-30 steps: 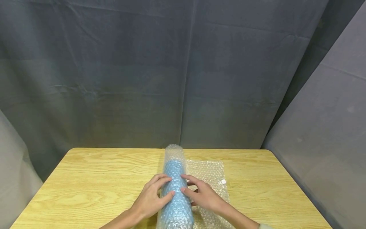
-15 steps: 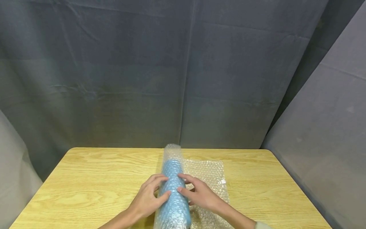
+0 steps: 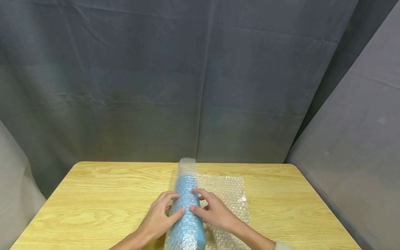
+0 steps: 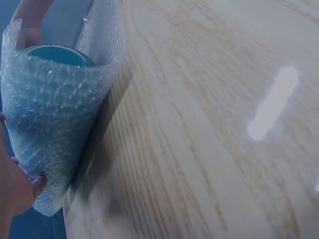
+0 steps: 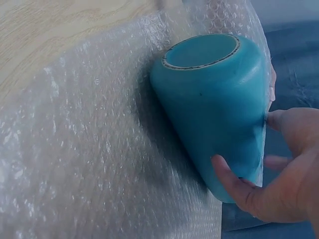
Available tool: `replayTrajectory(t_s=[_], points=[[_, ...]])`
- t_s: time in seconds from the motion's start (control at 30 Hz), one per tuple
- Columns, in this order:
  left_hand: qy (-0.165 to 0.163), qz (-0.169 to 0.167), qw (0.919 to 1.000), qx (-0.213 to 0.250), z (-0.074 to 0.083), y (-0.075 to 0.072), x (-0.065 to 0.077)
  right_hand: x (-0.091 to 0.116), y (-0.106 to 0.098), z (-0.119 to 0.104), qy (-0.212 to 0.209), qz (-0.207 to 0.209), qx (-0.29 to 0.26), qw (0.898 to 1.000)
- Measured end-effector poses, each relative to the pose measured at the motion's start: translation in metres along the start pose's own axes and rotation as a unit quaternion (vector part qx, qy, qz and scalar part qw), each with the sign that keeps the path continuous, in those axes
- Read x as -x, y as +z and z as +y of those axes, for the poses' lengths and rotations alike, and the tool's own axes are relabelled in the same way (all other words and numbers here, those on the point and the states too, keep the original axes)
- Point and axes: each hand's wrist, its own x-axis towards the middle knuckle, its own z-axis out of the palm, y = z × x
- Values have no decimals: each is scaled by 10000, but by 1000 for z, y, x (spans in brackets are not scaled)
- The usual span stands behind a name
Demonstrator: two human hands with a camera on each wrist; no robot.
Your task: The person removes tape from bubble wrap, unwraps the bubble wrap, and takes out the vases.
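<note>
A blue vase [image 5: 214, 99] lies on its side, its round base facing the near edge in the right wrist view. Bubble wrap [image 3: 187, 166] covers its top and left side and extends past its far end. My left hand [image 3: 157, 215] holds the wrap against the vase's left side, thumb on top. From the right, my right hand [image 3: 215, 211] grips the vase, thumb and index finger on top and other fingers down its side. In the right wrist view, the right fingers [image 5: 232, 181] touch bare blue surface. The left fingers' undersides are partly hidden.
A flat stretch of bubble wrap [image 3: 229, 191] runs to the right under the vase. All this lies on a wood-grain table [image 3: 93, 194]. Grey curtains [image 3: 140, 86] hang behind and on both sides.
The vase has rolled a little to the left, with both hands moving along with it. More bare blue shows on its right side, and more flat wrap is uncovered there.
</note>
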Motion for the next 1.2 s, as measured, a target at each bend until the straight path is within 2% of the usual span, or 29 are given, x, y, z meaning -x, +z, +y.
replayTrajectory(t_s=[0.13,0.27,0.43,0.57,1.0,1.2], points=[[-139,45,9999,20,-1,0,2,-2,4,-2,232,152,-110,9996],[-209,86,9997,32,-2,-1,3,-3,6,-4,546,190,84,9983],[-248,115,9996,19,-1,-1,3,-3,10,-3,817,42,-314,9962],[-320,76,9995,-24,0,-1,3,-4,12,-3,779,52,-416,9961],[-307,134,9986,-398,4,-1,1,-7,15,-6,520,172,-251,9982],[-294,125,9986,-425,5,-3,0,-10,14,-4,417,186,-75,9989]])
